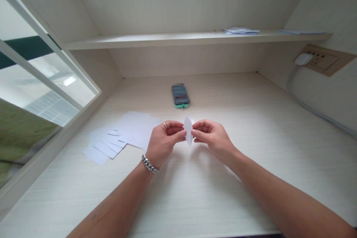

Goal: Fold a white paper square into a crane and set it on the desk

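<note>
A small folded piece of white paper, narrow and pointed at top and bottom, stands between my two hands above the desk. My left hand, with a ring and a chain bracelet on its wrist, pinches the paper's left edge between thumb and fingers. On the opposite edge my right hand pinches it in the same way. Beyond the hands lies a phone with a green edge, its screen pixelated. Several loose white paper sheets are spread left of my left hand, smaller pieces overlapping larger ones.
A shelf runs across the back, carrying a stack of folded papers at its right. At the right wall, a white plug sits in a socket panel, its cable trailing down. A framed glass pane borders the desk's left.
</note>
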The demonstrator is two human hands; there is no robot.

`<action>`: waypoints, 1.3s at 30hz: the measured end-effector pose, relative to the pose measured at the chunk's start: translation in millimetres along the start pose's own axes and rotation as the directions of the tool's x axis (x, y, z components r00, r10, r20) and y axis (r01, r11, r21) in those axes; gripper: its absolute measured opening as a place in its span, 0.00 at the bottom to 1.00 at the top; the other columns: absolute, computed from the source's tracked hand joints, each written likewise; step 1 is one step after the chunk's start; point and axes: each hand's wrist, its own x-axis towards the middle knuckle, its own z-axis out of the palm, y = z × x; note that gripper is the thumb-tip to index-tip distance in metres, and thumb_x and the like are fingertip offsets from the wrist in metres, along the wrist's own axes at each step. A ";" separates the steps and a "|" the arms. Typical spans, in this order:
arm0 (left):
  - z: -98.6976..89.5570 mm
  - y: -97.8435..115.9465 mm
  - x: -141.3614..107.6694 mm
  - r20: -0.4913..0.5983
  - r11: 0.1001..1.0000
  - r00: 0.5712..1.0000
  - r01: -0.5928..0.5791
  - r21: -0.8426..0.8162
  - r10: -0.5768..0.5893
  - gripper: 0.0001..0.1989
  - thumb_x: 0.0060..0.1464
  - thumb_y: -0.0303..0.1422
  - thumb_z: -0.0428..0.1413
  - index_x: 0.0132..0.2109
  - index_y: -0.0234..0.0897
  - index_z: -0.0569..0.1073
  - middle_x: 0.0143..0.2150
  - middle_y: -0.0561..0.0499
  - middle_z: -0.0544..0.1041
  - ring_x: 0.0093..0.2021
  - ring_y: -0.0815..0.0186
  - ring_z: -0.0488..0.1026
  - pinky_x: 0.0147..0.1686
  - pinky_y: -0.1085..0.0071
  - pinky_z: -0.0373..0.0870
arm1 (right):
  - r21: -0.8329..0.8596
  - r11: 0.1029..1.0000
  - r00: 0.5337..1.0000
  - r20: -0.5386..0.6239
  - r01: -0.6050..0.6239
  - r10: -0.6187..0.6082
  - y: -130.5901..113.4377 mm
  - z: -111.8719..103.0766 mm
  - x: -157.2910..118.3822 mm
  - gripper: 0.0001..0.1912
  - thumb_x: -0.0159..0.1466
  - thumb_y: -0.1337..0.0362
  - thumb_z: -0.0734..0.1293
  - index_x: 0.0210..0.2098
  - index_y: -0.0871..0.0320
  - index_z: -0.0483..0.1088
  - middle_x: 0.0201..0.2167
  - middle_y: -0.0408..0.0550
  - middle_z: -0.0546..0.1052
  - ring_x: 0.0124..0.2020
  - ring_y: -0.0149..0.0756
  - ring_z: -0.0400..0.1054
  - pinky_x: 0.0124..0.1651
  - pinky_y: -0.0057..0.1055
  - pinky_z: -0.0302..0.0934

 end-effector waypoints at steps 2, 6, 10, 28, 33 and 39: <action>-0.2 -0.5 0.3 0.000 1.000 1.000 0.004 0.006 -0.004 0.15 0.39 0.28 0.69 0.35 0.30 0.75 0.31 0.47 0.82 0.31 0.65 0.79 0.34 0.70 0.79 | -0.001 1.000 1.000 0.004 -0.001 0.001 0.3 -0.5 0.3 0.16 0.47 0.59 0.77 0.32 0.60 0.73 0.29 0.45 0.79 0.30 0.33 0.73 0.33 0.30 0.67; -0.3 -0.1 0.4 0.004 1.000 1.000 0.025 0.010 -0.025 0.14 0.39 0.28 0.69 0.34 0.29 0.76 0.31 0.47 0.82 0.31 0.66 0.79 0.34 0.70 0.78 | -0.014 1.000 1.000 0.016 -0.015 0.015 -0.9 -0.7 -0.4 0.15 0.48 0.60 0.77 0.32 0.59 0.73 0.29 0.44 0.78 0.30 0.32 0.73 0.32 0.29 0.67; -0.4 1.9 0.7 0.007 0.998 0.999 0.035 0.052 -0.035 0.13 0.39 0.28 0.69 0.34 0.29 0.77 0.30 0.48 0.82 0.30 0.67 0.78 0.33 0.72 0.78 | -0.035 0.999 0.999 0.024 -0.034 0.035 -3.7 -0.6 -1.7 0.14 0.49 0.60 0.76 0.32 0.59 0.73 0.30 0.44 0.78 0.31 0.32 0.72 0.32 0.28 0.67; -0.1 8.9 -3.2 0.150 0.975 0.989 -0.051 0.217 0.019 0.09 0.44 0.28 0.65 0.35 0.31 0.79 0.33 0.47 0.82 0.31 0.67 0.77 0.33 0.73 0.75 | -0.054 0.998 0.992 0.122 -0.033 0.039 -7.1 -3.0 -1.2 0.08 0.49 0.64 0.75 0.28 0.59 0.75 0.28 0.44 0.77 0.31 0.33 0.73 0.38 0.33 0.66; -0.3 9.6 -4.1 0.140 0.963 0.988 -0.103 0.251 0.069 0.05 0.44 0.26 0.64 0.33 0.33 0.80 0.29 0.50 0.81 0.28 0.69 0.76 0.31 0.75 0.74 | 0.025 0.998 0.987 0.151 -0.053 0.049 -6.1 -3.8 -1.1 0.07 0.48 0.67 0.75 0.29 0.58 0.77 0.27 0.44 0.78 0.30 0.32 0.73 0.37 0.31 0.66; -3.1 7.9 -4.1 0.154 0.904 0.965 -0.255 0.344 0.213 0.03 0.45 0.24 0.62 0.28 0.35 0.80 0.28 0.50 0.81 0.29 0.68 0.75 0.31 0.75 0.72 | 0.062 0.996 0.983 0.174 -0.067 0.055 -9.8 -3.4 -3.6 0.05 0.51 0.66 0.73 0.28 0.60 0.78 0.26 0.45 0.78 0.29 0.31 0.71 0.38 0.32 0.67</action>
